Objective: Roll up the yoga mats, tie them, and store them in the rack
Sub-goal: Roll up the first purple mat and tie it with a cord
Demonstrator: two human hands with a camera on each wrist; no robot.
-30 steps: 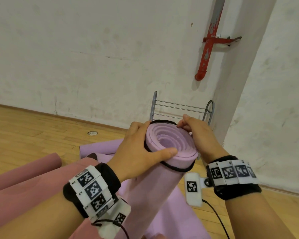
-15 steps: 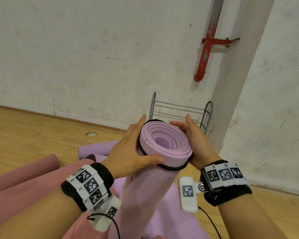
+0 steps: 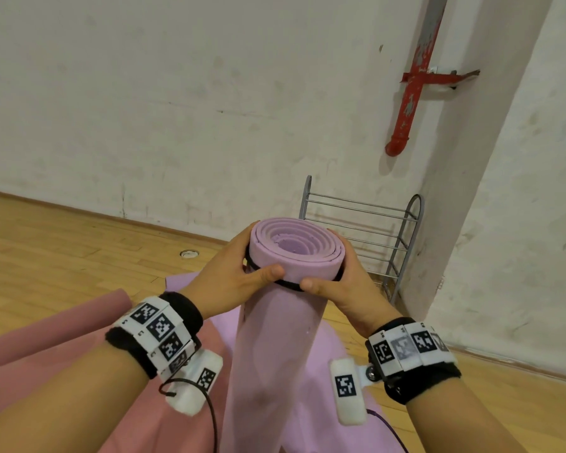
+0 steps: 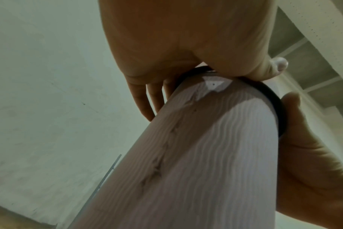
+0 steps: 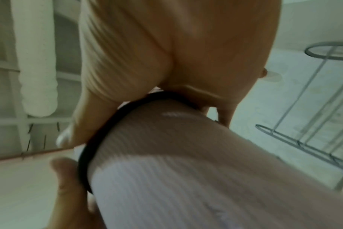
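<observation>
A lilac yoga mat [image 3: 275, 341], rolled tight, stands upright in front of me, its spiral end facing up. A black elastic band [image 3: 288, 284] circles it just below the top; the same band [image 4: 272, 99] [image 5: 100, 139] shows in both wrist views. My left hand [image 3: 239, 276] grips the roll from the left, thumb across the front at the band. My right hand [image 3: 343, 279] grips it from the right, thumb on the band. The grey wire rack [image 3: 363, 237] stands empty against the wall behind the roll.
A pink mat [image 3: 62, 371] lies partly rolled at the lower left, and a lilac mat [image 3: 190, 282] is spread on the wooden floor under the roll. A red pipe [image 3: 409, 93] runs down the wall beside a white pillar [image 3: 471, 178] right of the rack.
The black band has slid down from the mat's rim to a little below the top. Both hands moved down with it, and my right hand turned from the back edge to grip the side.
</observation>
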